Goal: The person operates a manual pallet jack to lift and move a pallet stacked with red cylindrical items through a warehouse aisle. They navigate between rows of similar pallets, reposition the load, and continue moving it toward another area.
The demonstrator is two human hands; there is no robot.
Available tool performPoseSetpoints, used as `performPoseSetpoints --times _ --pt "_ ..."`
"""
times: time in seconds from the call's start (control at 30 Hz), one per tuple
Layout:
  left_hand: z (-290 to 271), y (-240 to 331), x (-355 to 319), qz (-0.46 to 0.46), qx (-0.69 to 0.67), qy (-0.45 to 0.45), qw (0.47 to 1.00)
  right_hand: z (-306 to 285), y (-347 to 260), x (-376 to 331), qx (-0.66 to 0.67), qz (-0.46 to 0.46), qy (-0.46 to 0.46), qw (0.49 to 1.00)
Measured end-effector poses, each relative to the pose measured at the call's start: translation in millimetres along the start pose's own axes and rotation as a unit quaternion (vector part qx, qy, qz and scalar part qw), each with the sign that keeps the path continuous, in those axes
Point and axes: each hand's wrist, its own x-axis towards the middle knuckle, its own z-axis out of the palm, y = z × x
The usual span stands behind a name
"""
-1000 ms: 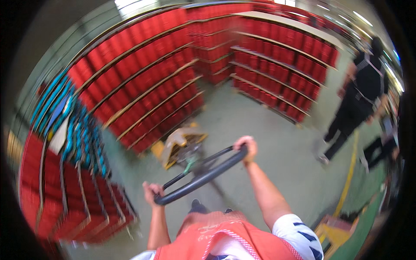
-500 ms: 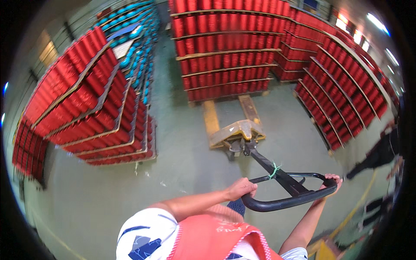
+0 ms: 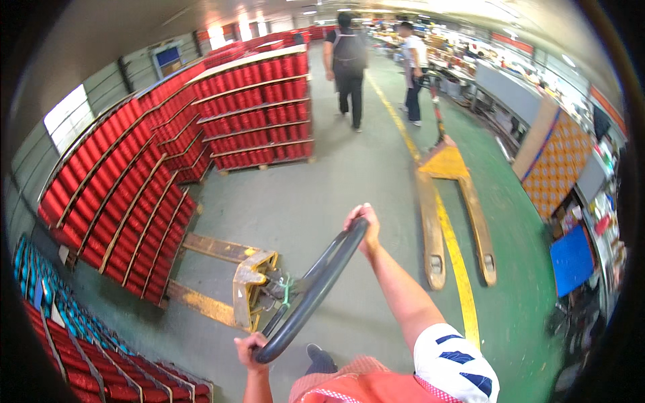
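Observation:
Both my hands are wrapped round the black loop handle [image 3: 312, 295] of a yellow pallet jack [image 3: 250, 279]. My left hand [image 3: 250, 350] grips its near lower end, and my right hand [image 3: 363, 225] grips the far upper end. A green tie [image 3: 287, 290] hangs on the shaft behind the loop. The worn forks [image 3: 201, 303] point left and meet the bottom edge of a tall load of red cylinders [image 3: 114, 208], stacked in tiers between thin boards. How far the fork tips go under it is hidden.
A second yellow pallet jack [image 3: 445, 164] stands on the right across a yellow floor line [image 3: 459, 279]. Ahead are a person in dark clothes [image 3: 348, 67] and another in a white top [image 3: 413, 64]. More red stacks [image 3: 259, 107] stand ahead left; teal cylinders [image 3: 64, 302] lie lower left.
The view has swung to the right, so the pallet jack and red stacks now appear further left. The walkway, the second pallet jack and two people have come into view. Both hands keep their grip.

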Motion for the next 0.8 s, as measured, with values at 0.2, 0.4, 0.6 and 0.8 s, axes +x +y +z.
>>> performPoseSetpoints --times 0.2,0.4,0.6,0.8 --pt "44.1 8.9 -124.2 -0.047 0.000 -0.020 0.999 -47.1 -81.3 -120.4 -0.041 -0.026 0.000 0.999" --pt "59.6 16.5 -260.1 -0.093 -0.077 -0.029 0.992 -90.1 -163.6 -276.7 -0.062 -0.080 0.007 0.995" --pt "73.4 42.2 -399.6 -0.062 -0.046 -0.002 0.997 -113.8 -259.8 -469.0 -0.034 0.003 0.023 0.999" --pt "95.6 113.5 -555.3 0.069 -0.072 0.096 0.990 -44.8 -365.1 -604.1 -0.418 0.329 -0.308 0.788"
